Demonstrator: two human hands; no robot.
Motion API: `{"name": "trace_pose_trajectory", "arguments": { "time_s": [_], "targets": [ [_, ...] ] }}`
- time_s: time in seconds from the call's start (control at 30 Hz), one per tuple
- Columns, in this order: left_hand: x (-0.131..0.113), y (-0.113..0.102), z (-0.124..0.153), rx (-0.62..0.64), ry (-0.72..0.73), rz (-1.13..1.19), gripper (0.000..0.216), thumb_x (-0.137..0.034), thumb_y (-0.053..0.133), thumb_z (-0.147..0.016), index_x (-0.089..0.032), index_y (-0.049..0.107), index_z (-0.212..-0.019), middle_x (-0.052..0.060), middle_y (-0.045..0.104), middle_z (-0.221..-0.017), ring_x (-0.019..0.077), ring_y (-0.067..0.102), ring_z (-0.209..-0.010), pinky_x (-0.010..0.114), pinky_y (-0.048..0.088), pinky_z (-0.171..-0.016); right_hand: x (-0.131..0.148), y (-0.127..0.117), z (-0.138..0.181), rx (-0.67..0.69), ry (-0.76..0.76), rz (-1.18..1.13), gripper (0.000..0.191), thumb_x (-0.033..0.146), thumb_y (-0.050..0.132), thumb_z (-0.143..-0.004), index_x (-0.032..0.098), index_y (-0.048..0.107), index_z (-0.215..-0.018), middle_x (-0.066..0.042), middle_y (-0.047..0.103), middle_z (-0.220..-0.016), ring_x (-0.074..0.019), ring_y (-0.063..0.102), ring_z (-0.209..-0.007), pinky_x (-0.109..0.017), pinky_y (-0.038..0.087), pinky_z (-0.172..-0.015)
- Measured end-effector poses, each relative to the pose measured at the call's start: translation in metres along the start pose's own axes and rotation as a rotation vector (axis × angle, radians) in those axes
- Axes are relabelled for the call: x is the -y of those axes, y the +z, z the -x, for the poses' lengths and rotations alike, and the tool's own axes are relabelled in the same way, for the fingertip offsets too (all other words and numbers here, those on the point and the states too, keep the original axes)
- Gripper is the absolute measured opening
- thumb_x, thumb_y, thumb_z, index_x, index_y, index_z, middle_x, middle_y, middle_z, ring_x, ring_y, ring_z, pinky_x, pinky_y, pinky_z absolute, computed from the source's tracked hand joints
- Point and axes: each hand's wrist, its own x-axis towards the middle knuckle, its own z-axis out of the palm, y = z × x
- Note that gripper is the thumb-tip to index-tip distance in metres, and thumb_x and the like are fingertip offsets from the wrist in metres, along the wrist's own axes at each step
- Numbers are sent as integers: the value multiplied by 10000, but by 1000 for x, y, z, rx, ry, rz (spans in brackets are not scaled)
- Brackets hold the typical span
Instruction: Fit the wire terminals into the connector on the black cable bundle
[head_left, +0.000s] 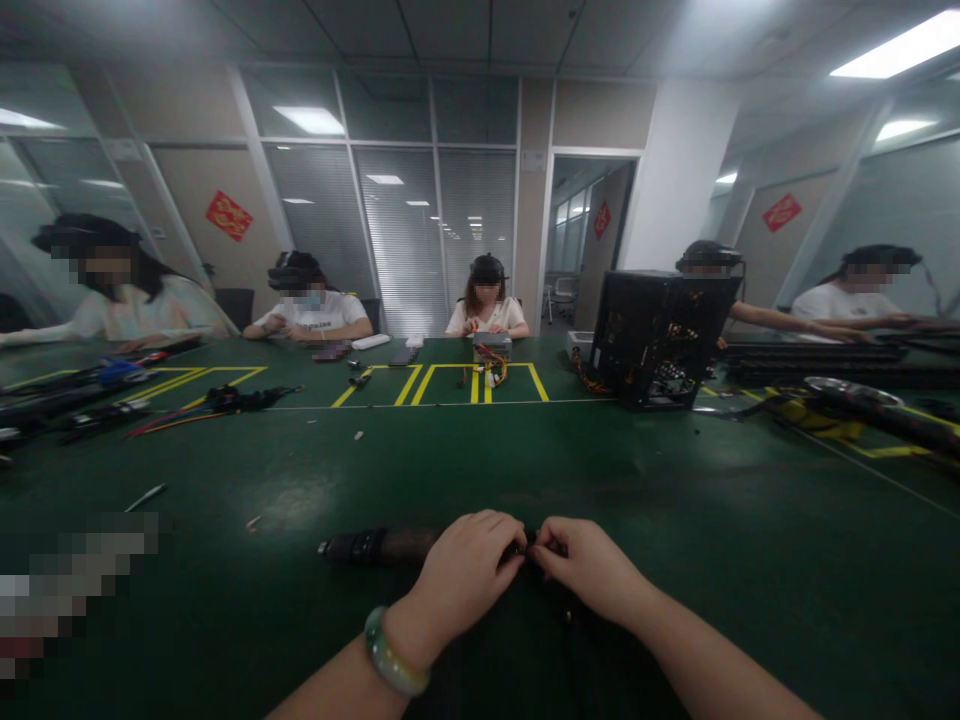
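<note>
My left hand (469, 567) and my right hand (589, 565) meet at the near edge of the green table (525, 460), fingers curled and pinched together. Both grip a dark, rod-like part (375, 546) that lies across the table and sticks out to the left of my left hand. A pale green bangle (394, 655) circles my left wrist. The spot where the fingertips meet is too dark to show what sits between them.
A black open computer case (652, 335) stands right of centre at the far side. Cables and a small power unit (491, 350) lie inside yellow floor-tape markings. Several people sit around the table's far and side edges. Loose tools and dark parts lie at the left and right.
</note>
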Motion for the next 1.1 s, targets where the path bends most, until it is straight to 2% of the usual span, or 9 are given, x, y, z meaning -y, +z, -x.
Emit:
{"name": "trace_pose_trajectory", "arguments": {
  "time_s": [0.47,0.73,1.1],
  "targets": [
    [1,2,-1,14,7,-8,78,-196,599,-868,-219,580,-940,8,636,-999,201,578,-959,340,442,-858,1,1,0,5,1,7,136,278,582,-889,187,660,-824,11,689,-709,-129,605,-628,-198,356,-551],
    [1,1,2,-19,-23,25,235,-213,623,-820,-223,556,-1044,29,623,-1061,216,581,-980,372,451,-897,3,0,1,4,21,7,156,298,579,-893,194,666,-817,11,688,-709,-128,599,-615,-200,355,-536],
    [1,0,0,17,27,-17,94,-175,567,-865,-211,585,-950,27,640,-1062,205,582,-995,362,453,-904,-2,3,-1,-16,-18,10,147,293,573,-886,197,665,-822,16,686,-699,-131,608,-623,-205,361,-542]
  ]
}}
